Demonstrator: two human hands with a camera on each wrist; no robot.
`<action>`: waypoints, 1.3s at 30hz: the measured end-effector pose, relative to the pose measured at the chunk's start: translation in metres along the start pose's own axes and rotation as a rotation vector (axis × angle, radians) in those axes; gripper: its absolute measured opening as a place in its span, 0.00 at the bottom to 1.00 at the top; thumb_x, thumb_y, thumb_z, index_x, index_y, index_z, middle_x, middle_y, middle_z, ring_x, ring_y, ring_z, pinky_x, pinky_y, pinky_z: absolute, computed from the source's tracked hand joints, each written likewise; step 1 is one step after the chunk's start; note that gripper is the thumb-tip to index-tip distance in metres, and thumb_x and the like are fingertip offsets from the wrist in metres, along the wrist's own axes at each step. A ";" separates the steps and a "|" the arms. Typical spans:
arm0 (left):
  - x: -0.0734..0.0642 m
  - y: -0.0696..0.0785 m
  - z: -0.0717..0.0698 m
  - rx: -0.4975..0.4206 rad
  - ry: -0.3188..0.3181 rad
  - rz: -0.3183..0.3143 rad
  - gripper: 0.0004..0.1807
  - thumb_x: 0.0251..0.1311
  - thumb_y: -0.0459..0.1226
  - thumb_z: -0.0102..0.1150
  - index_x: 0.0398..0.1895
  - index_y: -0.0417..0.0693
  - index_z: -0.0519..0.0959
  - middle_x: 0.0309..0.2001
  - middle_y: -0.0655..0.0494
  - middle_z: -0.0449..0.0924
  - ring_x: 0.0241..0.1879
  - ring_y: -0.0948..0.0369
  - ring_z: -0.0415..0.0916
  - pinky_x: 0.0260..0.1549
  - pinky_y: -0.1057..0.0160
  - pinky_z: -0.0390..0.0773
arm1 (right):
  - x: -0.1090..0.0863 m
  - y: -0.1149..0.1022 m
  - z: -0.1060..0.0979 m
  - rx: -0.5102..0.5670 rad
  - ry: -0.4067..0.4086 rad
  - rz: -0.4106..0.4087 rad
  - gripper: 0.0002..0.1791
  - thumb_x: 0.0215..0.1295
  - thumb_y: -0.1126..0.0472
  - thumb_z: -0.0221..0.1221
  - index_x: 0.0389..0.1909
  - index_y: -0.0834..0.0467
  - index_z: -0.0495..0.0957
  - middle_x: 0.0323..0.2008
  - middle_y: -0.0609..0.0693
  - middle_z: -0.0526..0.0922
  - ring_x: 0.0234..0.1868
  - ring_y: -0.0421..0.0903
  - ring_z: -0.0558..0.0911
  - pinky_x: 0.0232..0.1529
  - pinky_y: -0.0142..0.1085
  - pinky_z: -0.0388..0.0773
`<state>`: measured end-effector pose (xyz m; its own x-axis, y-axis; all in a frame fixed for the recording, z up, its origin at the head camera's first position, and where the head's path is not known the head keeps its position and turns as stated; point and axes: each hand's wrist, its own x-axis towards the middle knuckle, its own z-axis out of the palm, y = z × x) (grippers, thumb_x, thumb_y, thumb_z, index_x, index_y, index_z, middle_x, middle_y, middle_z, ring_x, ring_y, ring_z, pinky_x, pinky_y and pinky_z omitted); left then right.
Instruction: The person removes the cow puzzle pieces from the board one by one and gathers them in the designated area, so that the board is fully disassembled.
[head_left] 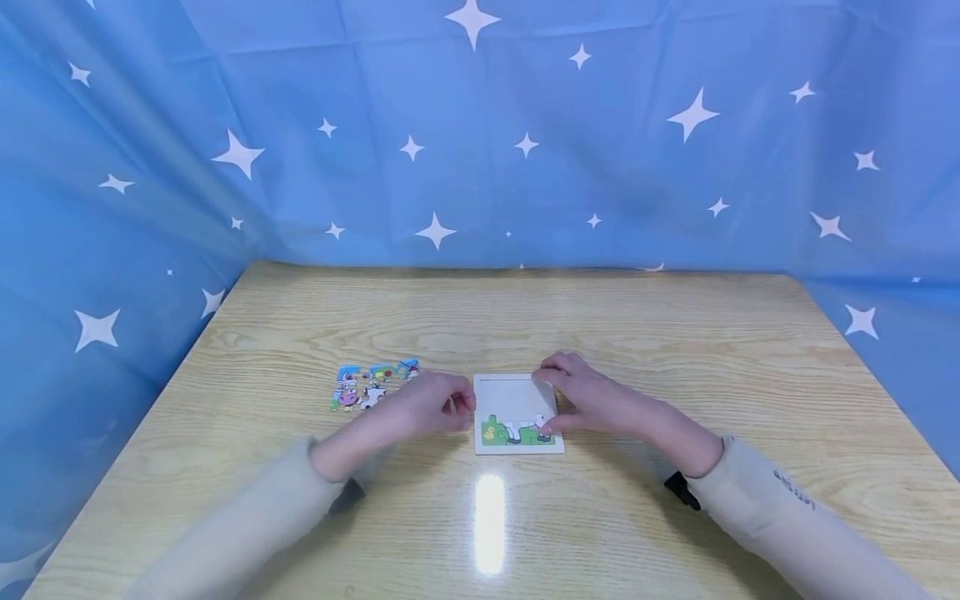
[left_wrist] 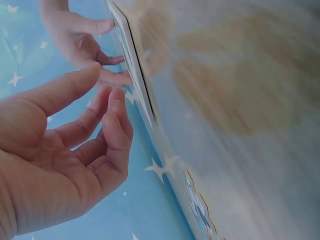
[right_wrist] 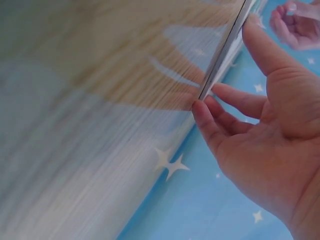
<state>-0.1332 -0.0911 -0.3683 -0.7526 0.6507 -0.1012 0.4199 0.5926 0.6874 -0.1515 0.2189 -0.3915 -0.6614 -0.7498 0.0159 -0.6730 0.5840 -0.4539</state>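
Observation:
A white square puzzle tray (head_left: 506, 393) lies mid-table, with its lower part filled by green pieces (head_left: 517, 432) that show a duck and white animal legs. My right hand (head_left: 591, 398) rests at the tray's right side, fingers by the far corner and thumb over the filled part. In the right wrist view, fingertips (right_wrist: 199, 107) touch the tray edge (right_wrist: 220, 62). Just left of the tray is my left hand (head_left: 429, 403), its fingers loosely bent and the thumb apart from them. Nothing shows between them in the left wrist view. Loose puzzle pieces (head_left: 347, 392), one with a cow's face, lie left of it.
The wooden table (head_left: 637, 325) carries a bright light reflection in front of the tray. A blue curtain (head_left: 480, 167) with white stars hangs behind and along the sides. My left forearm and hand partly cover the loose pieces.

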 end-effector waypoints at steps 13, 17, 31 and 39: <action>0.016 0.010 0.013 0.080 -0.039 -0.060 0.09 0.64 0.28 0.77 0.41 0.42 0.84 0.36 0.57 0.82 0.35 0.65 0.74 0.43 0.67 0.78 | 0.001 -0.006 -0.005 -0.003 -0.007 0.015 0.38 0.69 0.51 0.76 0.70 0.70 0.76 0.64 0.63 0.76 0.65 0.61 0.74 0.63 0.55 0.79; 0.020 0.013 0.016 0.096 -0.043 -0.061 0.10 0.63 0.28 0.78 0.42 0.42 0.84 0.36 0.57 0.82 0.36 0.63 0.73 0.42 0.66 0.77 | 0.001 -0.003 -0.003 0.001 0.001 0.008 0.38 0.69 0.50 0.76 0.70 0.69 0.76 0.64 0.62 0.76 0.64 0.61 0.74 0.63 0.55 0.79; 0.029 0.020 0.025 0.183 -0.082 -0.114 0.19 0.55 0.32 0.84 0.46 0.43 0.84 0.38 0.57 0.76 0.42 0.58 0.71 0.48 0.60 0.75 | 0.001 0.013 0.008 -0.029 0.038 -0.053 0.37 0.72 0.46 0.74 0.69 0.68 0.76 0.62 0.60 0.75 0.62 0.58 0.74 0.59 0.49 0.81; 0.030 0.023 0.026 0.251 -0.094 -0.118 0.22 0.52 0.34 0.88 0.47 0.43 0.85 0.38 0.58 0.75 0.41 0.58 0.71 0.47 0.60 0.76 | 0.001 0.010 0.006 -0.019 0.018 -0.032 0.38 0.72 0.47 0.74 0.70 0.68 0.76 0.64 0.61 0.75 0.64 0.59 0.74 0.61 0.51 0.80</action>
<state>-0.1330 -0.0452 -0.3745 -0.7584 0.6044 -0.2440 0.4533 0.7580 0.4690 -0.1572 0.2219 -0.4011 -0.6453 -0.7625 0.0460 -0.6997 0.5658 -0.4362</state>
